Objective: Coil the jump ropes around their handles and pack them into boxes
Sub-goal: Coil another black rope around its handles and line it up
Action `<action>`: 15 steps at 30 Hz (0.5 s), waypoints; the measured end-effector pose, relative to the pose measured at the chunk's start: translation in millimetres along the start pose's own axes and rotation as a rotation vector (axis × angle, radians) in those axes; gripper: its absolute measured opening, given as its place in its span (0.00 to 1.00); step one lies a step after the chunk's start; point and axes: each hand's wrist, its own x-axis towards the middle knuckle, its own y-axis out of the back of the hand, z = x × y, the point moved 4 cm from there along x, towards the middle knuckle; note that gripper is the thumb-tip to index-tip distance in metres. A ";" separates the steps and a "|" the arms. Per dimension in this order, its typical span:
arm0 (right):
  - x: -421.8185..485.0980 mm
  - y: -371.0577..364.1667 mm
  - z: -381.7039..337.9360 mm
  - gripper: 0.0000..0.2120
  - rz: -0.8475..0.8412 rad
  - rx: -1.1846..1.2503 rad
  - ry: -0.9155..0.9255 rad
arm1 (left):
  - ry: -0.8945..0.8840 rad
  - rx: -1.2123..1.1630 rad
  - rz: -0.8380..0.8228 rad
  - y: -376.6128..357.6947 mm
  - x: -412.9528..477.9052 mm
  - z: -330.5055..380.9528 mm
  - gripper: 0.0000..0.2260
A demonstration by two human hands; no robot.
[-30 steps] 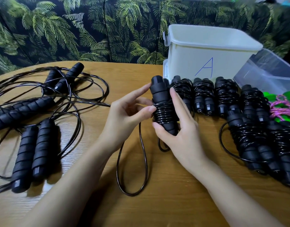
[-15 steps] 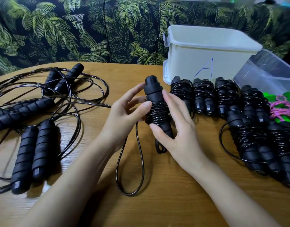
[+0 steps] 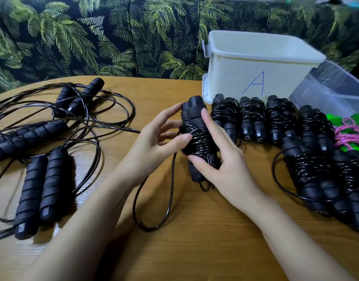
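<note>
The right hand [image 3: 229, 169] covers the lower half of the pair of black foam jump-rope handles [image 3: 192, 112] — their ends are hidden. The clear plastic box [image 3: 337, 86] and green-and-pink rope bundle [image 3: 347, 130] run off the right edge.

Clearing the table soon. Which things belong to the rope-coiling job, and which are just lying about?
Job: half-coiled rope, held by left hand and right hand; loose ropes; coiled bundles; white box; clear tub.
Lying about: palm-print sofa; green-and-pink bundle, perhaps.

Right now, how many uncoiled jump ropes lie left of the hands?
3, by handle pairs: back pair, left-edge pair, nearest pair. Tangled cords could hide more.
</note>
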 end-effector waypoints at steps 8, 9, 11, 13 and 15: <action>-0.5 -2.2 0.7 0.35 -0.036 0.115 -0.091 | -0.029 -0.025 0.171 1.5 -0.6 2.4 0.22; -0.4 -1.5 1.0 0.36 -0.011 0.069 -0.093 | -0.027 -0.018 0.185 1.7 -0.7 1.3 0.22; 0.0 -0.2 1.6 0.35 0.024 0.046 -0.095 | -0.017 -0.021 0.192 1.9 -1.0 0.5 0.23; 0.5 1.1 2.3 0.34 0.033 0.087 -0.088 | -0.001 -0.064 0.158 2.0 -0.6 0.3 0.23; 0.4 2.9 4.1 0.33 0.035 0.132 -0.098 | 0.022 -0.099 0.112 0.9 -0.1 1.0 0.25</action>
